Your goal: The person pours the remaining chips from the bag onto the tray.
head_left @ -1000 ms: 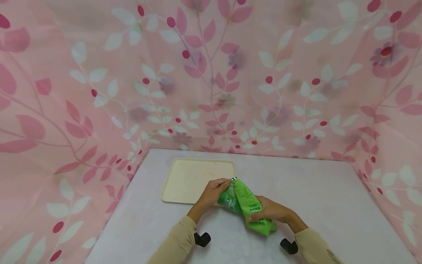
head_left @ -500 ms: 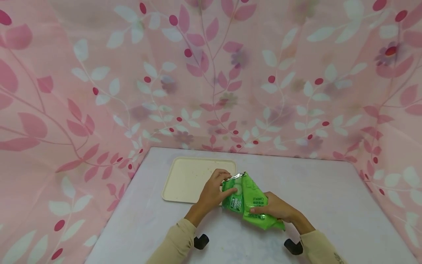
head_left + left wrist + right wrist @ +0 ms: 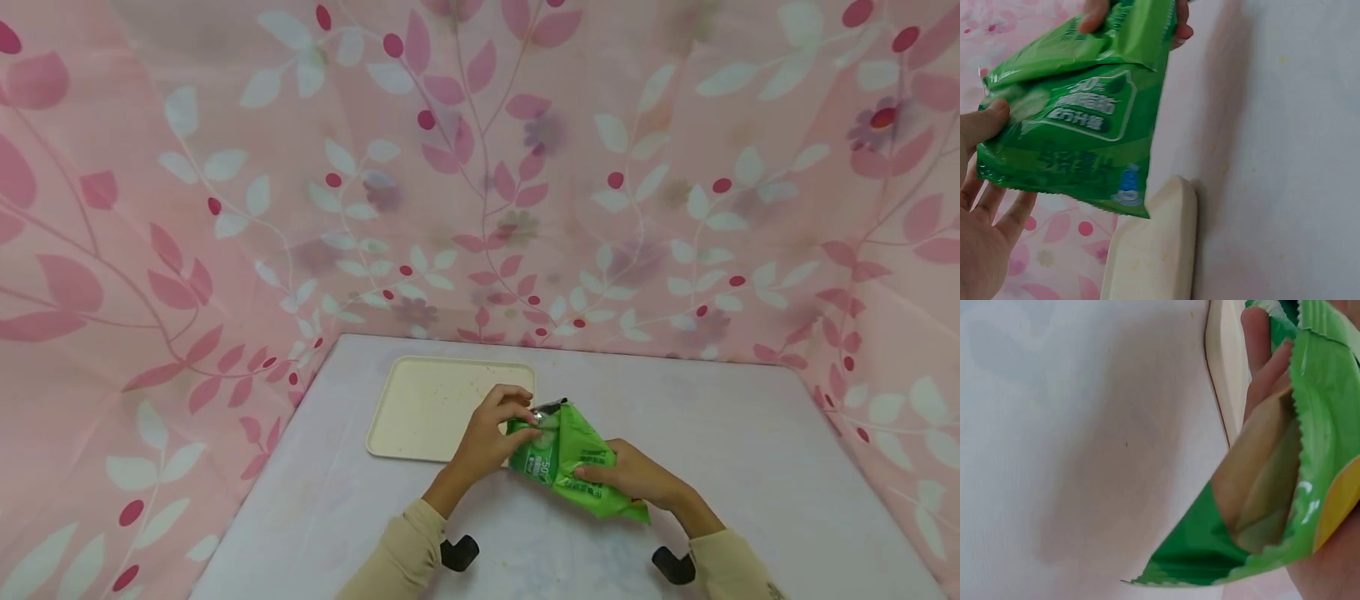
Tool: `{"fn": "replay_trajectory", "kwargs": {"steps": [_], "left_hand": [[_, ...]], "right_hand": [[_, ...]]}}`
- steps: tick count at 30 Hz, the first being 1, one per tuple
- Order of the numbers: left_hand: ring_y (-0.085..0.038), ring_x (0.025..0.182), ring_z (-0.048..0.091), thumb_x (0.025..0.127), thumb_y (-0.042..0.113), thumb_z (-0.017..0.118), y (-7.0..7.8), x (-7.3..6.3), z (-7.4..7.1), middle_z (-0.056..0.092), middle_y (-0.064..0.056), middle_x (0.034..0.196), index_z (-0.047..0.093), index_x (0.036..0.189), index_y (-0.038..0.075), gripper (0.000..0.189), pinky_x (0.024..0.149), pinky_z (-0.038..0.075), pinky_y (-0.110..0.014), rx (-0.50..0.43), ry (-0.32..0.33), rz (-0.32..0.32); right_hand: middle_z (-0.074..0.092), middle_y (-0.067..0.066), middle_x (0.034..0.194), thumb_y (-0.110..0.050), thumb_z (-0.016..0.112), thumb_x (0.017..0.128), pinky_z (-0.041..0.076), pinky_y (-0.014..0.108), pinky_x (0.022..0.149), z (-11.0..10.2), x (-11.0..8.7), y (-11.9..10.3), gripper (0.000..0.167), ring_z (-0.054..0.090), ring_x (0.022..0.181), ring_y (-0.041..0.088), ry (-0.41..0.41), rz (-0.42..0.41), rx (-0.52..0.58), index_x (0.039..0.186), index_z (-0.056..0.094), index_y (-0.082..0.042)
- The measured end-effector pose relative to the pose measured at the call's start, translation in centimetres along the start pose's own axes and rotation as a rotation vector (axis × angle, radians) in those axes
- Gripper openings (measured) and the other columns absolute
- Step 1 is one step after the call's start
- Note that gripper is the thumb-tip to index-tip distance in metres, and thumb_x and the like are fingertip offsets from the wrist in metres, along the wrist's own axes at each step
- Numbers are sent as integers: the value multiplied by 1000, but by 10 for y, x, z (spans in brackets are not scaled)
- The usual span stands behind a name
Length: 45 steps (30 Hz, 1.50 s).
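A green potato chip bag [image 3: 564,462] is held up between both hands over the table, creased down its length. My left hand [image 3: 483,433] pinches its upper left side, with the thumb on the printed front and the other fingers behind and along the top edge. In the left wrist view the darker front panel of the chip bag [image 3: 1097,134] shows white lettering. My right hand [image 3: 637,479] grips the lower right part, thumb across the light green side. In the right wrist view the zigzag-cut end of the chip bag [image 3: 1329,406] hides most of that hand.
A cream tray [image 3: 427,408] with small crumbs lies flat behind and left of the chip bag. A few crumbs dot the white table [image 3: 720,433]. Black fittings [image 3: 459,552] sit at both wrists. Pink floral cloth [image 3: 480,167] hangs at the back and sides.
The bag has turned and spread, showing more of its dark front, and moved slightly right. My left hand has shifted its hold, fingers now at the top edge. My right hand keeps its grip.
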<state>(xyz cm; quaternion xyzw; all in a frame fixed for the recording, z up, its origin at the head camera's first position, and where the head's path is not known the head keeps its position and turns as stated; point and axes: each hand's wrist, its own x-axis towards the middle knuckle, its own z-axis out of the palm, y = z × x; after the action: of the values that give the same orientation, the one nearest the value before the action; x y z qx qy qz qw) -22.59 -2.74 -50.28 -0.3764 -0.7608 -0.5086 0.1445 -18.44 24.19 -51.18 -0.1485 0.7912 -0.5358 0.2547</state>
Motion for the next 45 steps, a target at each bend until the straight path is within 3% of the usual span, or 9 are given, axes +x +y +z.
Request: {"fn": "replay_trajectory", "kwargs": {"steps": [10, 13, 18, 23, 25, 27, 33, 38, 45], "left_hand": [[-27, 135, 38, 76, 3, 81, 4, -10, -23, 50, -8, 121, 79, 83, 8, 9, 108, 33, -52, -326, -193, -25], [-27, 131, 43, 79, 8, 80, 1, -15, -33, 49, -4, 126, 78, 89, 9, 10, 108, 35, -49, -287, -184, -35], [-26, 109, 61, 87, 12, 74, -21, -28, -71, 59, -9, 121, 73, 108, 10, 21, 93, 50, -34, -197, -105, -162], [-19, 76, 62, 92, 11, 68, -56, -48, -128, 64, -6, 101, 71, 112, 11, 20, 67, 52, -31, 294, 15, -361], [-21, 79, 61, 92, 11, 68, -71, -58, -147, 62, -8, 101, 71, 112, 8, 21, 69, 51, -36, 516, 48, -464], [-27, 84, 61, 92, 12, 67, -83, -70, -160, 61, -14, 103, 70, 114, 4, 24, 72, 51, -43, 619, 55, -584], [-32, 92, 64, 92, 8, 64, -105, -96, -173, 69, -18, 101, 67, 120, -3, 30, 78, 51, -47, 457, 62, -769], [-25, 91, 65, 90, 8, 68, -113, -103, -175, 72, -11, 98, 69, 119, 1, 30, 78, 51, -40, 379, 127, -773], [-25, 94, 64, 89, 11, 69, -111, -102, -183, 72, -11, 101, 70, 119, 4, 31, 82, 49, -43, 380, 110, -796]], "right_hand": [[63, 4, 74, -29, 67, 93, 52, 29, 57, -4, -3, -6, 22, 57, 63, 11, 40, -103, -115, 89, 68, -8], [60, 1, 69, -29, 68, 92, 49, 27, 53, -4, -2, -9, 21, 53, 58, 8, 40, -115, -145, 87, 69, -9], [54, -5, 63, -32, 71, 90, 43, 23, 50, -11, 1, -15, 17, 44, 54, 5, 73, -141, -248, 87, 72, -15], [57, -7, 64, -34, 72, 89, 43, 24, 51, -25, 4, -30, 16, 44, 55, 5, 113, -136, -388, 90, 73, -19], [59, -7, 65, -33, 72, 89, 43, 24, 52, -31, 8, -37, 16, 45, 56, 6, 119, -135, -440, 90, 74, -18], [64, -8, 70, -33, 72, 89, 45, 25, 56, -37, 13, -42, 16, 48, 59, 7, 126, -128, -486, 91, 74, -17], [68, -8, 77, -28, 72, 89, 48, 29, 64, -48, 36, -60, 15, 55, 68, 11, 123, -121, -595, 90, 74, -14], [64, -7, 70, -25, 73, 88, 45, 29, 59, -52, 55, -70, 15, 51, 63, 11, 119, -118, -662, 83, 72, -11], [64, -5, 69, -23, 72, 89, 44, 29, 59, -58, 70, -93, 16, 50, 60, 10, 115, -121, -699, 80, 69, -10]]}}
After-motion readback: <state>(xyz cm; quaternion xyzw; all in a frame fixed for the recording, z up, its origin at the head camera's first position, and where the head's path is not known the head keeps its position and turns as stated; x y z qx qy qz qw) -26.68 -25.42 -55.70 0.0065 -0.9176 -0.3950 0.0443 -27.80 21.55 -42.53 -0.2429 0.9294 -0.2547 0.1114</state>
